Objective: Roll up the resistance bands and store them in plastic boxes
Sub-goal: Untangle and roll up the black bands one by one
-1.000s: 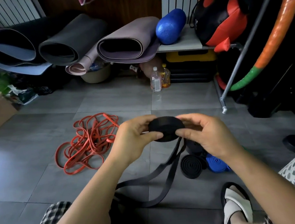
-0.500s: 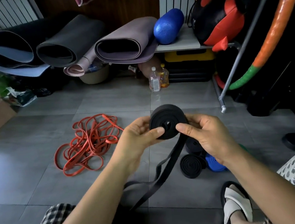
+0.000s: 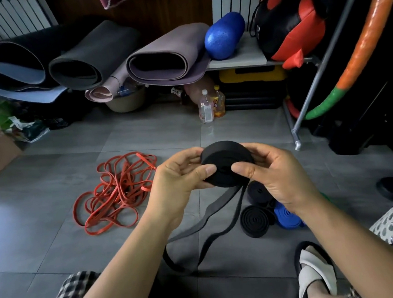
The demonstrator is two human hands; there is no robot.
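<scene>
head view: the black roll (image 3: 227, 163) is at the centre of the frame, off the floor and held between both hands. the left hand (image 3: 177, 185) grips it from 9 o'clock and the right hand (image 3: 280, 177) from 3 o'clock. the fingers of each curl round the far rim and the thumbs press the near face.

half a second ago the roll's flat face and its hole were turned to the camera. now it is tipped back so the outer wrap shows. the loose tail (image 3: 239, 206) hanging from its 6 o'clock edge looks shorter, with its loop drawn closer in between the knees. that suggests another turn has gone on, with a fair length left to wind.

at 5 o'clock from the hands, a finished black coil (image 3: 255, 220) and a blue coil (image 3: 286, 217) lie on the floor. the tangled red bands (image 3: 117, 197) at 8 o'clock are not yet rolled.

the fingertips behind the roll are hidden. the right hand and wrist cover part of another dark coil and something green behind it. the tail's lowest bend fades into shadow near the bottom edge. no plastic box can be picked out for certain, and the yellow-lidded case (image 3: 253, 73) at 1 o'clock may or may not be one.
</scene>
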